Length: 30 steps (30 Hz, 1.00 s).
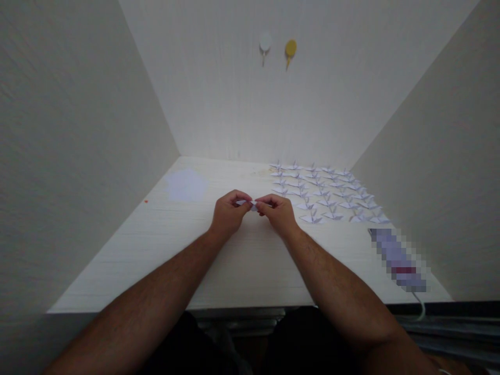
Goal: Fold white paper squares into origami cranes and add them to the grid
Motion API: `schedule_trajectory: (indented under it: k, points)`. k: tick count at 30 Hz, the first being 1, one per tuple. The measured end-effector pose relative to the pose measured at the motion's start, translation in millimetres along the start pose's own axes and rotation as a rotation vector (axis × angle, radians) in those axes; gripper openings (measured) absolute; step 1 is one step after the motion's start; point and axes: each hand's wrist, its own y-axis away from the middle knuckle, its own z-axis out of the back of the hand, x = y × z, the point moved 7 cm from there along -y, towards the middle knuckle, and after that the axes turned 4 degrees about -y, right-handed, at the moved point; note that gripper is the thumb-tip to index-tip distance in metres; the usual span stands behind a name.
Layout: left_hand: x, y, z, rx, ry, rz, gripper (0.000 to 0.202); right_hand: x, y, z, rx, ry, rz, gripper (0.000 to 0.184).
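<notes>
My left hand [228, 213] and right hand [279, 212] each pinch 1 small folded paper [253, 204] at opposite ends. It looks light, thin and easily creased. I grip with fingertips only, on what appear to be folded edges.

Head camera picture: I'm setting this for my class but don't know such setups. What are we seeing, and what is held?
No machine here: a person wears one camera on the head, looking down at their own bare arms. The left hand and right hand pinch a small folded paper between them over a white table. Right of them stand rows of paper cranes. A pale sheet lies at the back left, and a blurred-out object with a cord near the right edge.
</notes>
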Motion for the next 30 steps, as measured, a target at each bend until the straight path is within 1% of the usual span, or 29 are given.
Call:
schedule_trajectory:
  k: [4,11,15,21,30]
  points:
    - [-1.2,0.5,0.0,0.0,0.033,0.028,0.01,3.1,1.0,0.4,0.001,0.013,0.018,0.021]
    - [-1.7,0.3,-2.2,0.043,0.074,0.055,0.012,-2.3,0.9,1.4,-0.007,0.009,-0.013,0.02]
    - [-0.9,-0.1,-0.9,0.03,0.044,0.06,0.016,-2.8,1.3,1.1,-0.006,0.009,-0.031,0.02]
    - [-4.2,-0.3,1.1,0.014,-0.036,0.021,0.014,-2.1,1.4,1.4,-0.011,-0.001,-0.038,0.02]
    - [-4.2,-0.3,0.8,0.011,-0.079,-0.012,0.012,2.7,2.7,2.5,-0.028,0.073,-0.011,0.018]
